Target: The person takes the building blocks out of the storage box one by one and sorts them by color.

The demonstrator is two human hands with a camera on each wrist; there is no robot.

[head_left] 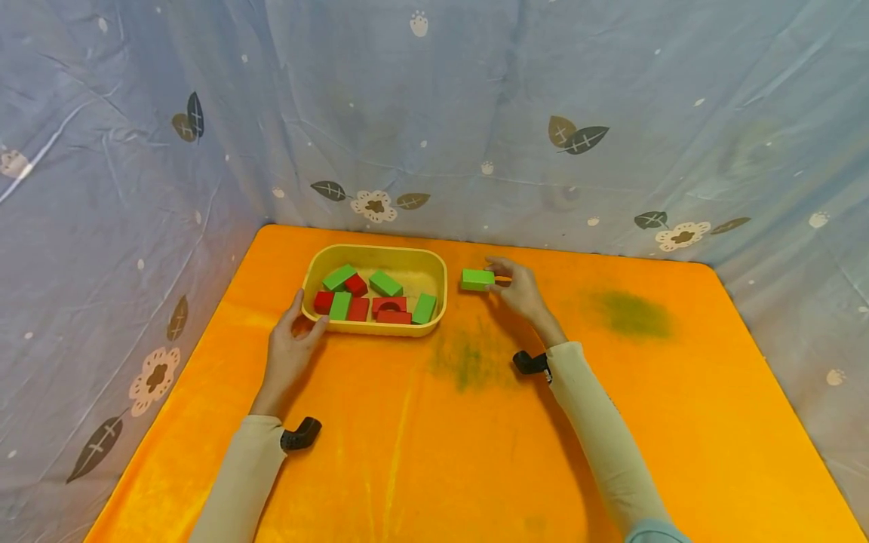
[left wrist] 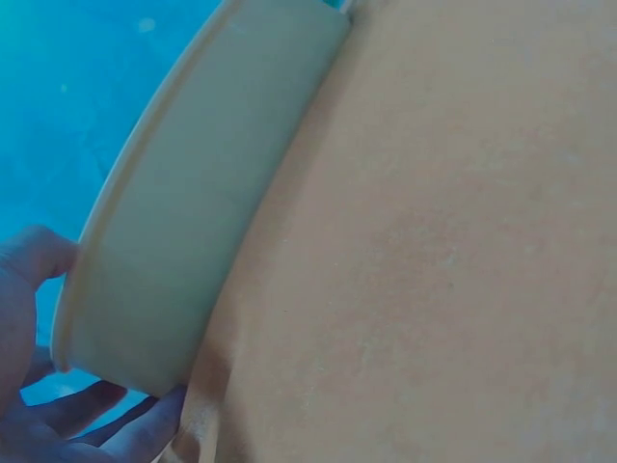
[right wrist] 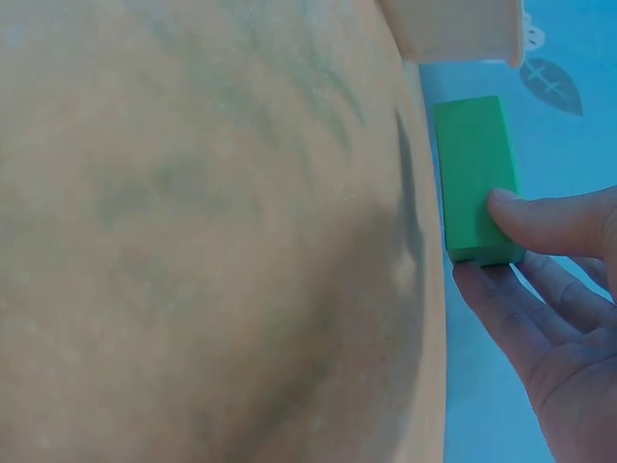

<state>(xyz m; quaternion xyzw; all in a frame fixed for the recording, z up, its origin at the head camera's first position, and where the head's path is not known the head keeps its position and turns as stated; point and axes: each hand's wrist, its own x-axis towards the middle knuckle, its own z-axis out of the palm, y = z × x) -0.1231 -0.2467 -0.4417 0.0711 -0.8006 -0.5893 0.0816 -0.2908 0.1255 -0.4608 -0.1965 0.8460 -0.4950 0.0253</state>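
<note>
A yellow plastic basin (head_left: 380, 329) holds several red and green toy blocks, among them a red block (head_left: 394, 318) by the near wall and a green block (head_left: 385, 283) farther back. My left hand (head_left: 288, 343) is at the basin's near left corner, with the thumb on the rim and fingers against the outer wall; the left wrist view shows the basin wall (left wrist: 183, 212) beside those fingers. To the right of the basin, my right hand (head_left: 519, 290) pinches a green rectangular block (right wrist: 472, 178) by one end between thumb and fingers. The block's other end points toward the basin.
An orange cloth-covered table (head_left: 380, 452) lies under everything, with dark green smudges (head_left: 468, 354) near the right forearm. A pale blue patterned curtain (head_left: 475, 113) hangs behind the table and along both sides. Small black wrist cameras (head_left: 302, 435) stick out from both sleeves.
</note>
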